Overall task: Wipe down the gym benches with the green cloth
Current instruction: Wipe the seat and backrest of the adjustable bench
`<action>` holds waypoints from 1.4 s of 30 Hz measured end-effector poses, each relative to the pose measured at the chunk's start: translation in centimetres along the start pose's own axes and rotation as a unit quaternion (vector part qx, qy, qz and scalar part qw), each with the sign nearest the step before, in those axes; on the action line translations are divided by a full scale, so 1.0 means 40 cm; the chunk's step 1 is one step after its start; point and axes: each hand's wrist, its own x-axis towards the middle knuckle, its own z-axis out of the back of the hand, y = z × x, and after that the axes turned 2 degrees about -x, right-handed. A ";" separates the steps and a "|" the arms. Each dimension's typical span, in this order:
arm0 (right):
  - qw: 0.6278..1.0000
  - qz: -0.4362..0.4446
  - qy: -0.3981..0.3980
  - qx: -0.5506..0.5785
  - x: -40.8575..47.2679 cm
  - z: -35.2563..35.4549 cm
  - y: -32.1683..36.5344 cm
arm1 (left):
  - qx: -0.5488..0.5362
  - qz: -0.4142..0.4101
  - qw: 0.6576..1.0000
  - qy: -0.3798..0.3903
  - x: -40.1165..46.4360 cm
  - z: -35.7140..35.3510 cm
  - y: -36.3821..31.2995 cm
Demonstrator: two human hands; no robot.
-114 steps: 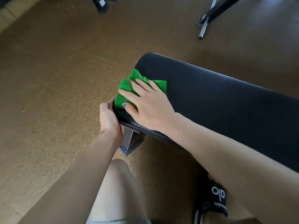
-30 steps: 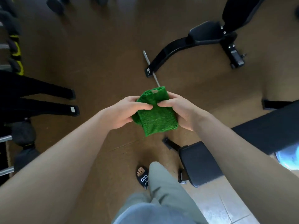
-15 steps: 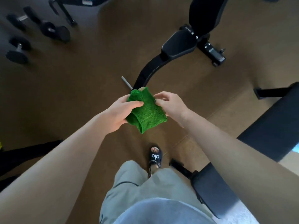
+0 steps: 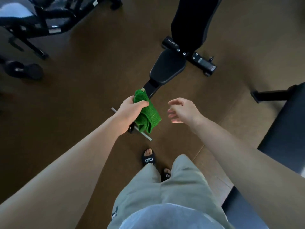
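— Cloth position, please?

— Green cloth (image 4: 147, 113) is held in the air by the left hand (image 4: 130, 111), above the brown floor (image 4: 85, 100). Its upper part is gripped by curled fingers (image 4: 142, 103), and the folded remainder hangs down beside the wrist.

— And the other hand?

— Right hand (image 4: 182, 111) is seen just to the right of the cloth, apart from it. Nothing is held; its fingers are loosely spread and relaxed.

— Which benches are in view?

— An adjustable bench (image 4: 168, 66) is seen ahead, past the cloth: a black seat pad, a raised back pad above it, and a metal crossbar (image 4: 145, 136) at its near foot, partly hidden by the cloth and wrist. A second, flat black bench (image 4: 283, 138) is seen at the right edge, beside the right forearm. Neither is touched by the cloth.

— Anything else?

— A dumbbell (image 4: 24, 71) lies on the floor at the left, below a dark equipment frame (image 4: 41, 19). Grey trousers (image 4: 165, 195) and black sandals (image 4: 149, 158) are seen at the bottom.
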 end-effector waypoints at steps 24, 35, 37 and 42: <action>0.982 -0.150 -0.018 0.117 1.344 0.283 0.024 | 0.460 -0.279 0.775 -0.331 1.251 -0.330 -0.309; 0.939 -0.044 -0.159 0.301 1.792 0.139 -0.282 | 0.622 -0.356 0.681 -0.151 1.667 -0.503 0.011; 0.921 -0.029 -0.159 0.353 1.819 0.129 -0.295 | 0.595 -0.380 0.688 -0.170 1.683 -0.499 0.003; 0.913 -0.003 -0.105 0.395 1.869 0.127 -0.336 | 0.631 -0.391 0.648 -0.168 1.693 -0.501 0.031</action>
